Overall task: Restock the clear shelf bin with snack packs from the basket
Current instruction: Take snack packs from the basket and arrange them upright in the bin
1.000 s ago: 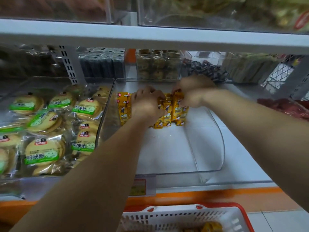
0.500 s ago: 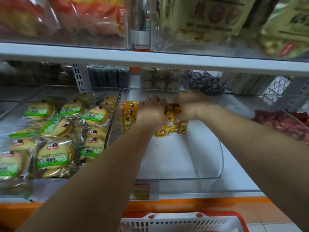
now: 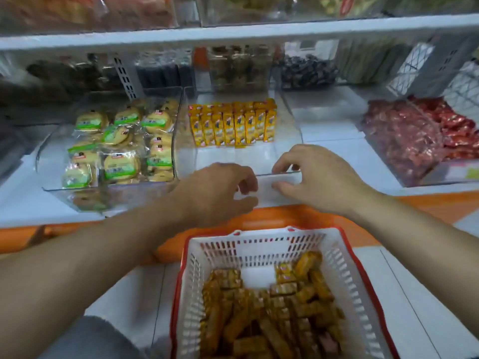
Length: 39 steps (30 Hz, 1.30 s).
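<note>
left hand & right hand are held empty, fingers loosely curled, apparently touching the clear bin front lip, above the basket; snack packs stood at back.

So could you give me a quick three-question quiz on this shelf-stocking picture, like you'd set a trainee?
1. True or false: the yellow snack packs stand in rows at the back of the clear shelf bin.
2. Multiple choice: what fills the bin directly to the left of that one? A) red-wrapped sweets B) round biscuits in green-labelled wrappers C) drink bottles
3. Fill in: both the left hand and the right hand are empty and hang at the bin's ______ edge, above the white basket.

Key: 1 true. 2 B, the round biscuits; the red-wrapped sweets lie to the right. 3 front.
</note>
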{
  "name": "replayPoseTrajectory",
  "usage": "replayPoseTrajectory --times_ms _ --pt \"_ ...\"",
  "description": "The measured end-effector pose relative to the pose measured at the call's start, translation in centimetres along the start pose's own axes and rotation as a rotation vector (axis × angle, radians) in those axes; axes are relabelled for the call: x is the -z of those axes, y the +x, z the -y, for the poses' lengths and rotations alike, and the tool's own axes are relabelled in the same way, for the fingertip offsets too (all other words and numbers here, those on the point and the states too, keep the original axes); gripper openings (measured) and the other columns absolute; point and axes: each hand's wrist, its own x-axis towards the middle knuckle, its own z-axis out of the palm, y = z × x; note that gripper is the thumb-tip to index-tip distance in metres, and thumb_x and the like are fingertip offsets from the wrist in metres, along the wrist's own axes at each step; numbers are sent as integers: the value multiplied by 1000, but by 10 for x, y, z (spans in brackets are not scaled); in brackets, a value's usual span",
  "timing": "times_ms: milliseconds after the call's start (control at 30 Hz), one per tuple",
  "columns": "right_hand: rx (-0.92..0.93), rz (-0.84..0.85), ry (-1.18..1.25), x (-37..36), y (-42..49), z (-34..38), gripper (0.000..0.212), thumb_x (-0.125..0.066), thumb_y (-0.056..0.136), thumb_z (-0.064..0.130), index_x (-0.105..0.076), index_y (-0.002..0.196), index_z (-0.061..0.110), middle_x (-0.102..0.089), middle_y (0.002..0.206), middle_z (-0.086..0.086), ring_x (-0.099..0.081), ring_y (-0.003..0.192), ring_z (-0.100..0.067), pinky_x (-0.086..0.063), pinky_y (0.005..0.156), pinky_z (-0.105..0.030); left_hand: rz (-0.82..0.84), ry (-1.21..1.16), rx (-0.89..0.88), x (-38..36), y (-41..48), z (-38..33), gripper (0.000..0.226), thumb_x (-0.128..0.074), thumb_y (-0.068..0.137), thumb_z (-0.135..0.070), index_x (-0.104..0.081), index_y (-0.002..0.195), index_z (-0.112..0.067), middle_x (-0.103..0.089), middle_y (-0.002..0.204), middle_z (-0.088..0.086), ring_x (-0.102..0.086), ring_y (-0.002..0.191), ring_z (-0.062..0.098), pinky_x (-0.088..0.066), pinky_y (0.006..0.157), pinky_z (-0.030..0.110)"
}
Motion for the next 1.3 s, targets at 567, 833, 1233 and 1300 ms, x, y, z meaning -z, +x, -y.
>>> replayPoseTrajectory --times_ms 567,833,1233,1300 --pt "-390 611 51 -277 -128 -126 58 -63 89 44 -51 141 23 -49 148 -4 -44 134 -27 -41 107 -38 491 -146 497 -313 -20 70 45 -68 92 -39 -58 131 -18 -61 133 8 -59 118 27 -51 100 40" --pt "-183 860 12 -337 -123 -131 72 -58 86 64 -44 145 25 -48 144 -4 -51 124 -28 -48 98 -44 779 -216 343 -377 1 98 84 -69 85 -66 -42 152 -22 -52 150 3 -56 128 24 -51 101 39" --pt "-172 1066 -190 -349 -103 -120 85 -71 67 74 -50 129 21 -53 123 -11 -53 107 -31 -50 89 -42 818 -209 266 -393 9 111 77 -81 75 -63 -52 134 -22 -61 128 3 -57 107 23 -53 90 41" --pt "-245 1054 -104 -349 -104 -121 86 -77 65 70 -51 129 19 -57 122 -8 -56 103 -27 -53 86 -40 829 -224 273 -391 9 111 80 -81 76 -61 -49 137 -22 -60 130 3 -57 109 24 -53 91 41"
